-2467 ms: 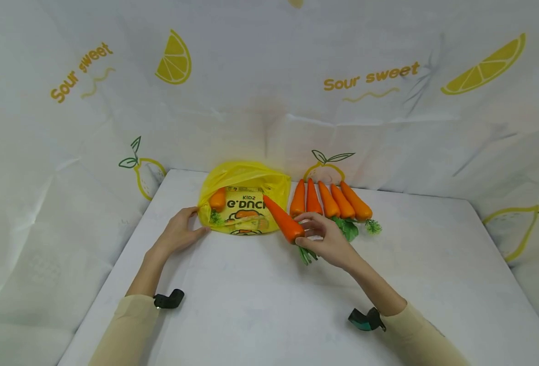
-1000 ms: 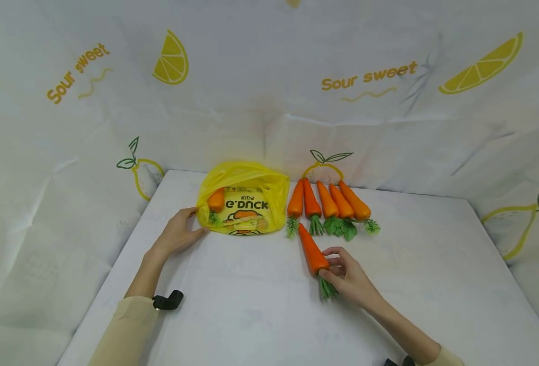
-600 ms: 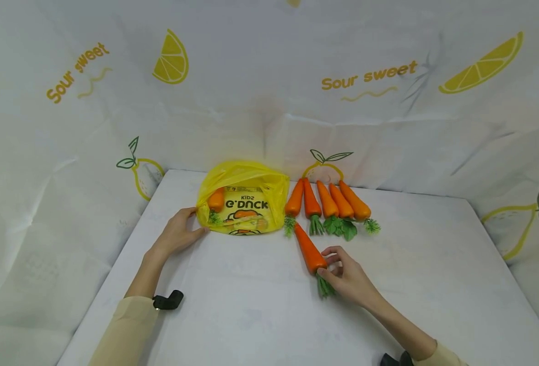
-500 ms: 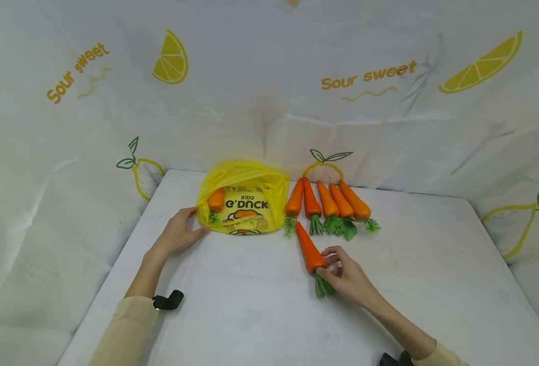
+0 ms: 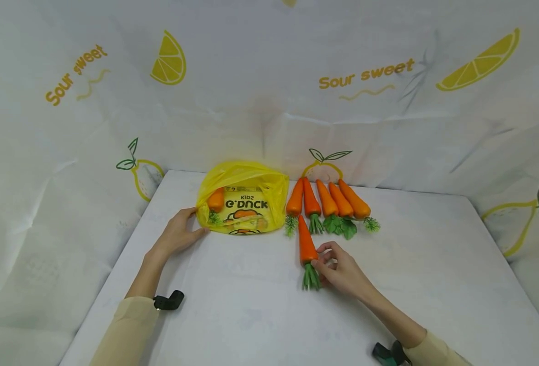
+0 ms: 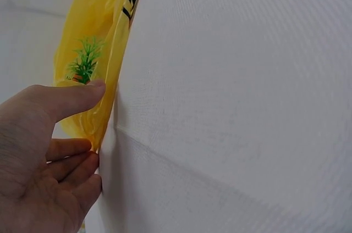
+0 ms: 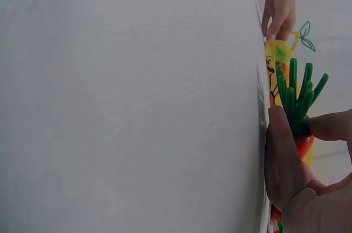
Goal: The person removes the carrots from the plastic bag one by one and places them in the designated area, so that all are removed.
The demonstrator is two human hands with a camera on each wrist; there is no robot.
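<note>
My right hand (image 5: pixel 340 268) holds an orange toy carrot (image 5: pixel 306 241) by its thick end, beside the green stalks (image 7: pixel 300 93). The carrot's tip points at the row of carrots; whether it touches the table, I cannot tell. To the left lies a yellow plastic bag (image 5: pixel 276 203) with its mouth spread open. My left hand (image 5: pixel 178 233) rests at the bag's left edge, fingertips touching the plastic and thumb apart from the fingers. Inside the bag sits another carrot (image 5: pixel 216 200) with feathery leaves; the rest of the contents is hidden by printed plastic.
Several orange carrots (image 5: pixel 328 201) lie side by side right of the bag, tips toward the back cloth (image 5: pixel 260 122). Their green tops (image 5: pixel 340 226) face the front. A white table (image 5: pixel 251 315) spreads before and right of them.
My right hand has drawn the carrot from the bag's mouth toward the front right, then turned it straighter and moved slightly left. The leftmost carrot in the row has shifted slightly. My left hand stays put.
</note>
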